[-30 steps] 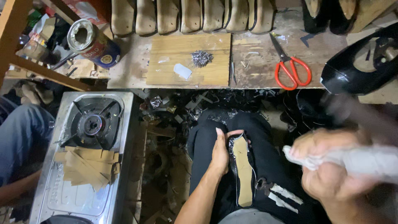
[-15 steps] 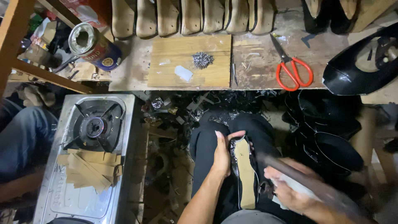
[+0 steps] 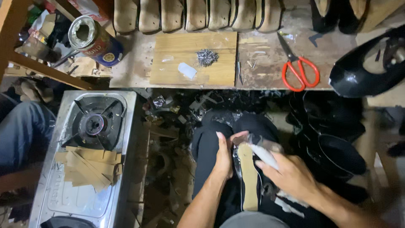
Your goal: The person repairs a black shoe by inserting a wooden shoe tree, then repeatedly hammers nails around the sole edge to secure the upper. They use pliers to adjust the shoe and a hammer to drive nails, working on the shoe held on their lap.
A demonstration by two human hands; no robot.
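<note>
I see my left hand (image 3: 222, 158) holding the shoe sole (image 3: 249, 177) on my lap, its fingers wrapped around the left edge. My right hand (image 3: 291, 177) pinches a pale strip (image 3: 263, 155) against the sole's top. At the bench's left corner lies a tin can (image 3: 93, 39); its contents I cannot tell.

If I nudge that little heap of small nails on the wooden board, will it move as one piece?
Probably not: the nail pile looks loose, so it would likely scatter. The wooden board is flat with no rim, so strays could roll off.
</note>
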